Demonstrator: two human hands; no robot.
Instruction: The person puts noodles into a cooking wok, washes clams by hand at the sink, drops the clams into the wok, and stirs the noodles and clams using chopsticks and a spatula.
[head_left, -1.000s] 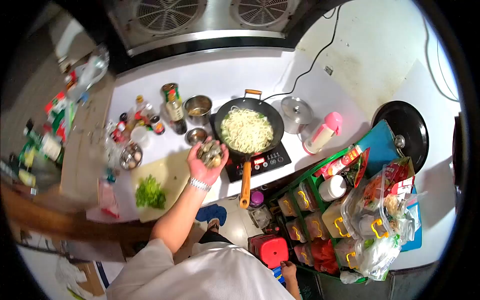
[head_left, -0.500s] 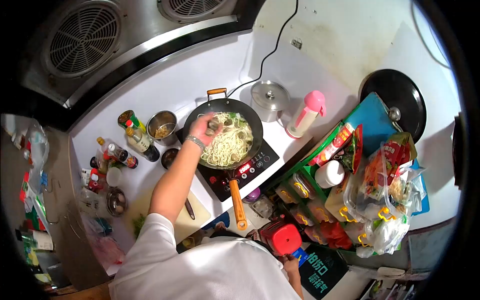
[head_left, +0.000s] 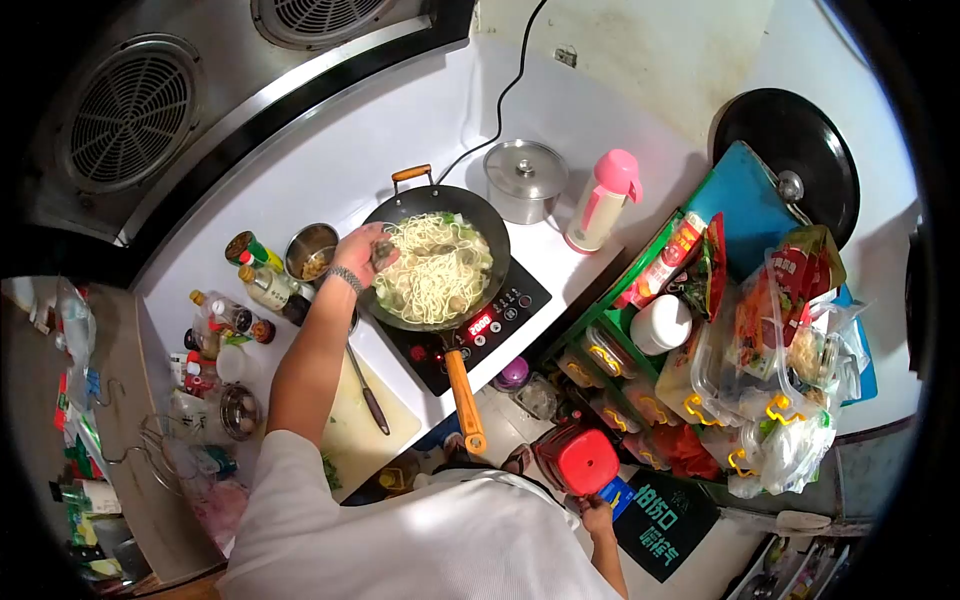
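Noodles and some greens fill a dark wok (head_left: pixel 495 225) on a black induction cooker (head_left: pixel 525 292) with a lit red display. At the wok's left rim, my left hand (head_left: pixel 360 256) has its fingers curled round a few greyish pieces of food (head_left: pixel 382 252), partly hidden by the fingers. A metal bracelet circles that wrist. More dark pieces lie among the noodles. Low at my side, near a blue object (head_left: pixel 616 495) and a red stool (head_left: pixel 580 460), is my right hand (head_left: pixel 597 515); its fingers are too small and partly hidden to judge.
A metal bowl (head_left: pixel 312 252), bottles (head_left: pixel 268 288) and a cutting board (head_left: pixel 395 425) with a dark-handled utensil (head_left: pixel 373 408) are on the left. Behind and right stand a lidded pot (head_left: pixel 525 183), a pink-topped flask (head_left: pixel 600 205) and a packed green rack (head_left: pixel 640 375). The wok's wooden handle (head_left: pixel 463 395) juts forward.
My left hand first held a palmful of greyish pieces left of the wok, then moved over the noodles and now is back at the left rim with fewer. The view has turned right.
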